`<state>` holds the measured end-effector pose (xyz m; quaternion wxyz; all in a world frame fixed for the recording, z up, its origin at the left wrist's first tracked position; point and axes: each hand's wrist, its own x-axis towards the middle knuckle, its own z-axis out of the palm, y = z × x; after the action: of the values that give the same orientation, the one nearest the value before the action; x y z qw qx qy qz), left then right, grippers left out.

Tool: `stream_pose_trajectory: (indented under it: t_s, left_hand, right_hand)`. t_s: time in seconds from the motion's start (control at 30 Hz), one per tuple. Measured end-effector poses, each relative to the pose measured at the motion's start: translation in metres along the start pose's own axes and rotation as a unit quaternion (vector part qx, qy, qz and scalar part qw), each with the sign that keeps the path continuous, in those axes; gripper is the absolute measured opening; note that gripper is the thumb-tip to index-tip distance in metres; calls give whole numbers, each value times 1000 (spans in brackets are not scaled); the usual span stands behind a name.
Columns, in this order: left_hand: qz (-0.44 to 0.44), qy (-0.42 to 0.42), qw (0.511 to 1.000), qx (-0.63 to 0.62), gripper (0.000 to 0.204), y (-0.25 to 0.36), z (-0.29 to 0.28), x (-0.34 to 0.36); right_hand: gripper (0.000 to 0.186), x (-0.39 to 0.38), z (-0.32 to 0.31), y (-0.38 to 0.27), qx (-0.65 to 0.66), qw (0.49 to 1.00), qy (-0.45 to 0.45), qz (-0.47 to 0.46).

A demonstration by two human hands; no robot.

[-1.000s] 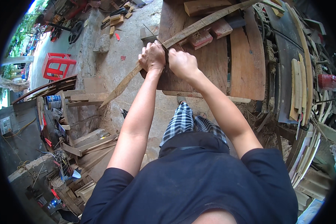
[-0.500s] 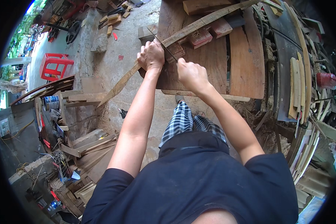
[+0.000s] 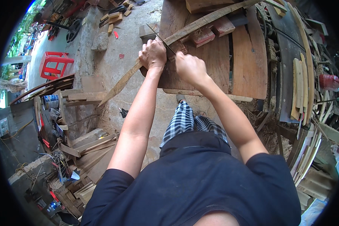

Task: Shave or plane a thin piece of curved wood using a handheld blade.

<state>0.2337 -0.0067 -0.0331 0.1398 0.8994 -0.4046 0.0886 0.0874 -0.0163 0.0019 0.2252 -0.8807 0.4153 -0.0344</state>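
A long, narrow wooden strip [image 3: 205, 21] lies slantwise over the wooden bench top [image 3: 214, 71]. Its lower left end sticks out past the bench edge, over the floor. My left hand [image 3: 153, 54] is closed around the strip near the bench's left corner. Held in my closed right hand [image 3: 191, 67] is a thin, dark blade-like tool [image 3: 161, 38]; whether it is a saw or a file I cannot tell. The tool crosses the strip just beyond my left knuckles, its tip pointing up and left. My right fingers hide its handle.
Reddish wood blocks [image 3: 203, 36] sit on the bench beneath the strip. A grey block [image 3: 147, 32] stands at the bench's left side. Scrap boards [image 3: 98, 160] are piled at lower left, and thin slats [image 3: 299, 88] lie at right. A red plastic stool [image 3: 56, 64] stands far left.
My right hand has moved slightly up and left with the tool, whose tip reaches a little farther past the strip. My left hand stays closed on the strip, almost in place.
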Motion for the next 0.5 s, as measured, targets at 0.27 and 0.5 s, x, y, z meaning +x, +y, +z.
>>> stream_pose_trajectory:
  t_s: [0.27,0.5]
  left_hand:
    - [7,5,1000,-1,44,-4,0,-1]
    - [11,-4,1000,-14,44,14,-1,0]
  right_hand:
    - [20,5,2,-4,16,1000,11,-22]
    - [18,40,9,1,16,998,53,-14]
